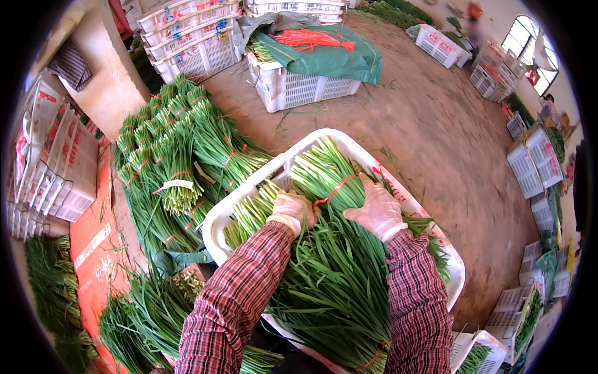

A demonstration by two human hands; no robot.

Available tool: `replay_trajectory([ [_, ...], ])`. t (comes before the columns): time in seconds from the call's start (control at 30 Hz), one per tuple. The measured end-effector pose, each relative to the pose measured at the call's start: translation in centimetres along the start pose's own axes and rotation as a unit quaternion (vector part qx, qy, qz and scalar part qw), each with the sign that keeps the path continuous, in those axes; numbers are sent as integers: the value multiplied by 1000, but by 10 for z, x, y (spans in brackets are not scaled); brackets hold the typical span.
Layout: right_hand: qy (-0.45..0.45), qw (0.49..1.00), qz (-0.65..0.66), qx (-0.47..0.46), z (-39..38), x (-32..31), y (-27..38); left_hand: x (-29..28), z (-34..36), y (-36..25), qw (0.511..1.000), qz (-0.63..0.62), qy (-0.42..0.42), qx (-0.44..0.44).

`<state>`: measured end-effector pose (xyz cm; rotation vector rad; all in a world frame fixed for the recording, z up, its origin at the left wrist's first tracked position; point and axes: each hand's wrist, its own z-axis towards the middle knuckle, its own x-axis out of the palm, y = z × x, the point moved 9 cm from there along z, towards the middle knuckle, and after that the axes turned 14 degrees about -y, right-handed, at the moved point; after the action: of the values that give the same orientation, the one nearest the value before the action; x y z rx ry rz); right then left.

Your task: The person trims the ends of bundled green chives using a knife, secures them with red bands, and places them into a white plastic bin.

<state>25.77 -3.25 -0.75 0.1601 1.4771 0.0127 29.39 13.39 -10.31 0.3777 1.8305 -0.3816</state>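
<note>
A white plastic crate point(215, 234) in front of me is packed with bundles of garlic chives, pale stems at the far end and dark leaves toward me. Both hands wear thin, clear gloves below plaid sleeves. Between them lies a thick chive bundle point(327, 165) tied with a red band point(337, 189). My left hand point(295, 210) presses on its left side with curled fingers, near the band's loose end. On the right side, my right hand point(376, 210) grips it, thumb toward the middle and fingers over the far edge. The fingertips of both hands are partly hidden among the stems.
Left of the crate rises a heap of tied chive bundles point(171, 137). Stacked white crates point(62, 159) stand at the far left beside an orange sheet point(93, 249). Ahead is a crate point(305, 90) topped with green cloth point(336, 56) and red ties point(314, 38). More crates point(532, 159) line the right wall.
</note>
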Motion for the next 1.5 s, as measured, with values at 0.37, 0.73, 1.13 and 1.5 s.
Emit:
replay_trajectory([
  [0.37,78,991,111,12,9,58,5,-16,-18,-2,975,-13,-219,48],
  [0.73,20,963,267,23,7,84,0,-39,-44,16,895,-210,-386,73],
  [1.13,182,968,161,64,8,111,6,-27,-39,23,874,-323,-361,40],
  [1.5,171,965,194,49,7,110,4,-73,21,2,929,-57,-365,-38],
])
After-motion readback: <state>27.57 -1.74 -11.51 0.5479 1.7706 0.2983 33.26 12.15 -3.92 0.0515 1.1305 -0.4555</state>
